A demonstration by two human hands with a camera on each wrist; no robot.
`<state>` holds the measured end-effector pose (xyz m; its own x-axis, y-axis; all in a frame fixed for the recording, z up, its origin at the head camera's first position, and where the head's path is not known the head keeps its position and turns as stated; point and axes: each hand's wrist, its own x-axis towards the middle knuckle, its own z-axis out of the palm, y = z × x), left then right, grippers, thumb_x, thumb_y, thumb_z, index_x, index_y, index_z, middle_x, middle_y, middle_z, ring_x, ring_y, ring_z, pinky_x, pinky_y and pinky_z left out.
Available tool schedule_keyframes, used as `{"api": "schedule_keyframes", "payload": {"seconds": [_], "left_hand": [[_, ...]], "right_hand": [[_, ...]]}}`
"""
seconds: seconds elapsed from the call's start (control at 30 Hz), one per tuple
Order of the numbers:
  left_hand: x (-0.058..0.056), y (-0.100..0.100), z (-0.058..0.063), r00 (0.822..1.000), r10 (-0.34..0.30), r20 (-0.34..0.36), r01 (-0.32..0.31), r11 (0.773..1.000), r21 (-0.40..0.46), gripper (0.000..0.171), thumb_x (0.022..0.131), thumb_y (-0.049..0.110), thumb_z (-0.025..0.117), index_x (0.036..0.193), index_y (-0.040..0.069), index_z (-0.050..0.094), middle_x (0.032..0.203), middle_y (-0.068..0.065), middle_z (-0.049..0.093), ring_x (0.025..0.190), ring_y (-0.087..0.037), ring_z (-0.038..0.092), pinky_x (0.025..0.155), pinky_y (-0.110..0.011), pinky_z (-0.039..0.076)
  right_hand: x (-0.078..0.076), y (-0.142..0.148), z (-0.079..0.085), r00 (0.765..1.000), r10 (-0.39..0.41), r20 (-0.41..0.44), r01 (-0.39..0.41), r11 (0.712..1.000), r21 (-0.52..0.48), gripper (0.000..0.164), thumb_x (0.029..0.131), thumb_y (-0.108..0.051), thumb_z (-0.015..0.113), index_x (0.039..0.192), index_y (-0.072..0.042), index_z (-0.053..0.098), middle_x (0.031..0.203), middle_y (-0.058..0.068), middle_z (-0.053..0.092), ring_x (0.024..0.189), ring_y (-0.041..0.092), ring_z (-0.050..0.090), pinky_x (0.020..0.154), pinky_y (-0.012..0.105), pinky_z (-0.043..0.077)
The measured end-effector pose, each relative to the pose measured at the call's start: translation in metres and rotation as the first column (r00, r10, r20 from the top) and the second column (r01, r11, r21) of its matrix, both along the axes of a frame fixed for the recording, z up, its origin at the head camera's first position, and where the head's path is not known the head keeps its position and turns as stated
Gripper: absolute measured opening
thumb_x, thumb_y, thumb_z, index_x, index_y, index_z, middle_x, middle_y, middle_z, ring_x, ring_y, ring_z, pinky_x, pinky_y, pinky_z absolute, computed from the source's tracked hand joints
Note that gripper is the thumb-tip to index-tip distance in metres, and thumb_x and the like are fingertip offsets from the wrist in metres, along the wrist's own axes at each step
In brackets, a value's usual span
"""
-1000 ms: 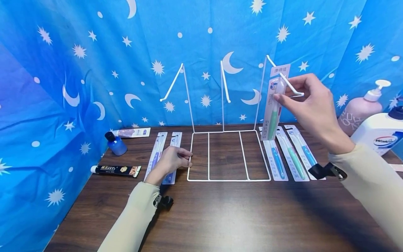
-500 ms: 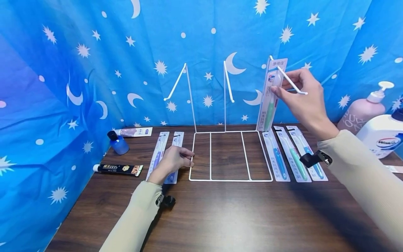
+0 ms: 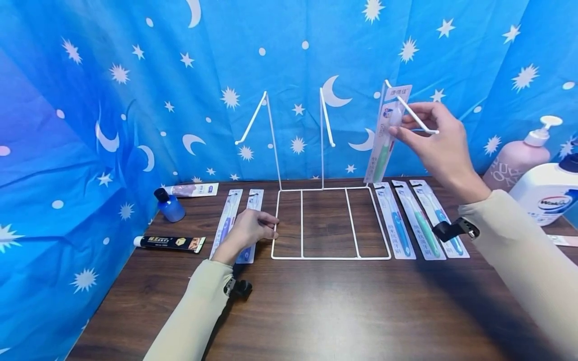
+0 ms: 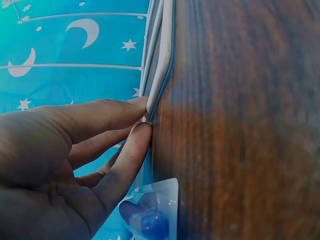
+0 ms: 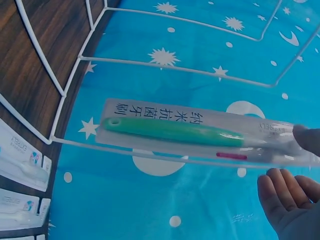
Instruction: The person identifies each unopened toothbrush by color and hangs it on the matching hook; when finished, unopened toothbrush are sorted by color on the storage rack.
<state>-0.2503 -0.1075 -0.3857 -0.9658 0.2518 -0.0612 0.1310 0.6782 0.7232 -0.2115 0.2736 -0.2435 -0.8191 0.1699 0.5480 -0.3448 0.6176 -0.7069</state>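
My right hand pinches a packaged green toothbrush by the edge of its blister pack. The pack hangs upright and slightly tilted at the right arm of a white wire rack; that arm appears to pass through the top of its card. In the right wrist view the green handle shows through the clear plastic, the thumb lying on the pack. My left hand grips the left rod of the rack's base between thumb and fingers, close over a packaged purple toothbrush.
Several packaged toothbrushes lie beside the rack, including a blue one at right and a purple one at left. Farther left are a black toothpaste tube, a pale tube and a blue bottle. Pump bottles stand at right.
The right hand has moved the green toothbrush pack back along the rack's right arm toward its upright, and the pack's lower end has swung left. The left hand keeps its hold on the rack.
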Motion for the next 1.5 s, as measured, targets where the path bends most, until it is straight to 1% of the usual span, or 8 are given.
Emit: {"api": "schedule_keyframes", "payload": {"seconds": [0.33,0.57,0.77,1.03,1.13,1.27,1.33,1.5], "left_hand": [[0.002,0.001,0.001,1.000,-0.002,0.010,0.002,1.000,-0.004,0.030,0.072,0.008,0.084,0.101,0.012,0.076,0.080,0.002,0.068,0.069,-0.013,0.060,0.064,-0.028,0.047],[0.004,0.000,0.001,1.000,-0.004,0.005,0.004,1.000,-0.005,0.028,0.074,0.008,0.083,0.101,0.012,0.076,0.079,0.002,0.068,0.069,-0.014,0.060,0.064,-0.029,0.048],[0.004,-0.001,-0.002,1.000,-0.015,0.010,0.015,1.000,0.000,0.027,0.075,0.009,0.083,0.101,0.012,0.076,0.080,0.001,0.068,0.069,-0.016,0.060,0.065,-0.029,0.048],[0.002,0.000,0.001,1.000,-0.013,0.017,0.012,1.000,0.010,0.027,0.075,0.008,0.083,0.101,0.011,0.076,0.081,0.001,0.068,0.069,-0.015,0.061,0.064,-0.028,0.048],[0.002,0.000,0.003,1.000,-0.011,0.003,0.011,1.000,0.007,0.027,0.075,0.007,0.083,0.100,0.011,0.076,0.080,0.000,0.067,0.069,-0.015,0.060,0.064,-0.029,0.048],[0.002,0.000,0.003,1.000,-0.008,0.014,0.007,1.000,0.001,0.027,0.075,0.008,0.083,0.101,0.012,0.076,0.081,0.001,0.067,0.070,-0.016,0.060,0.064,-0.029,0.047],[0.002,0.000,0.002,1.000,-0.007,0.020,0.007,1.000,0.006,0.027,0.075,0.008,0.083,0.101,0.012,0.076,0.081,0.000,0.067,0.070,-0.015,0.060,0.064,-0.029,0.047],[0.002,0.001,-0.001,1.000,-0.008,0.021,0.008,1.000,0.014,0.028,0.074,0.006,0.083,0.100,0.011,0.076,0.080,0.000,0.067,0.069,-0.015,0.060,0.062,-0.029,0.047]], "right_hand": [[0.012,0.036,-0.018,0.997,-0.044,0.069,0.054,0.989,-0.141,0.050,0.086,-0.032,0.074,0.131,-0.015,0.058,0.113,0.000,0.061,0.100,0.009,0.056,0.075,0.012,0.043],[0.014,0.065,-0.042,0.990,-0.055,0.133,0.088,0.964,-0.252,0.050,0.085,-0.030,0.075,0.129,-0.011,0.060,0.104,-0.006,0.064,0.094,0.006,0.058,0.074,0.010,0.043],[0.013,0.088,-0.068,0.969,-0.079,0.233,0.142,0.953,-0.266,0.051,0.086,-0.034,0.073,0.128,-0.008,0.058,0.099,-0.010,0.061,0.085,0.002,0.059,0.069,0.010,0.046],[0.007,0.106,-0.093,0.912,-0.116,0.393,0.201,0.962,-0.183,0.071,0.086,-0.050,0.066,0.138,-0.005,0.049,0.117,0.001,0.055,0.084,-0.001,0.062,0.070,0.012,0.045],[0.001,0.110,-0.103,0.881,-0.123,0.457,0.212,0.966,-0.148,0.077,0.085,-0.057,0.063,0.139,-0.005,0.048,0.129,0.012,0.052,0.099,0.019,0.065,0.087,0.031,0.047],[-0.005,0.116,-0.117,0.833,-0.096,0.545,0.197,0.972,-0.129,0.085,0.082,-0.063,0.063,0.138,-0.001,0.046,0.138,0.026,0.044,0.118,0.044,0.052,0.100,0.059,0.033],[-0.005,0.118,-0.122,0.813,-0.086,0.576,0.184,0.977,-0.112,0.087,0.081,-0.064,0.063,0.137,0.001,0.046,0.139,0.029,0.042,0.119,0.046,0.050,0.100,0.060,0.032],[-0.006,0.120,-0.132,0.789,-0.068,0.610,0.168,0.980,-0.109,0.084,0.084,-0.060,0.064,0.136,0.003,0.046,0.138,0.028,0.041,0.118,0.044,0.051,0.099,0.054,0.038]]}}
